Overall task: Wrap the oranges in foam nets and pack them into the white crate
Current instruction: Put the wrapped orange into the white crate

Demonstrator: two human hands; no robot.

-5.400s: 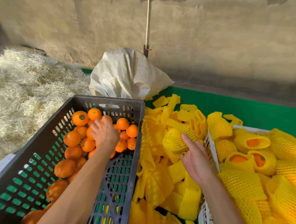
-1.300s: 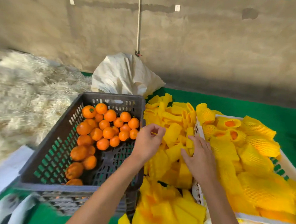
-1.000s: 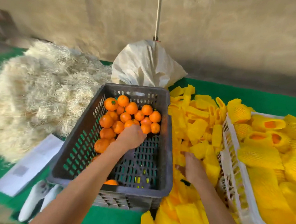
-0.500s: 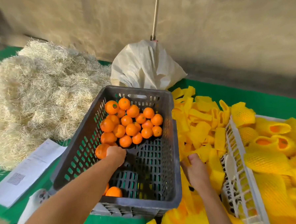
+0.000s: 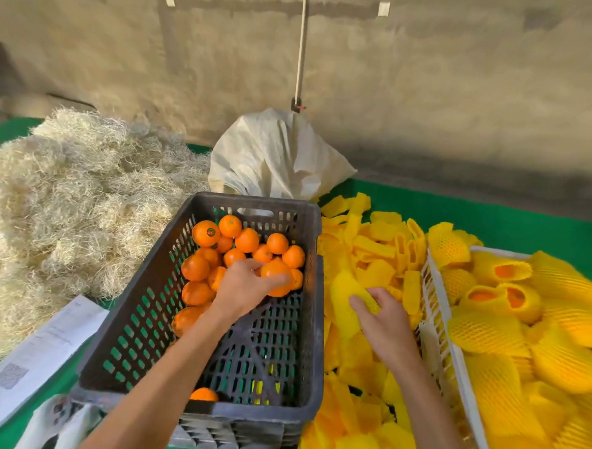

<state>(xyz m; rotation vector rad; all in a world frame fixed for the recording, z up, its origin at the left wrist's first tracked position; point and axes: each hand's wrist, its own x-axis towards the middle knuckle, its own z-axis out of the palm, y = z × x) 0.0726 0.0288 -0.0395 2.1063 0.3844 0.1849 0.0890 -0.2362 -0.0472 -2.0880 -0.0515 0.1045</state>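
- Clasping an orange (image 5: 275, 277) now, my left hand (image 5: 246, 287) has lifted it off the heap in the dark crate (image 5: 308, 328); half a second ago it was only reaching.
- My right hand (image 5: 383, 323) pinches a foam net (image 5: 347, 294), at three o'clock from the orange.
- Wrapping comes next, I judge; the white crate (image 5: 434, 338) waits further toward three o'clock.

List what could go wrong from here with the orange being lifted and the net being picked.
The left hand grips the orange from above over the dark crate; a slip could drop it onto the heaped oranges. The right hand pinches one foam net among overlapping nets, so extras may lift too.
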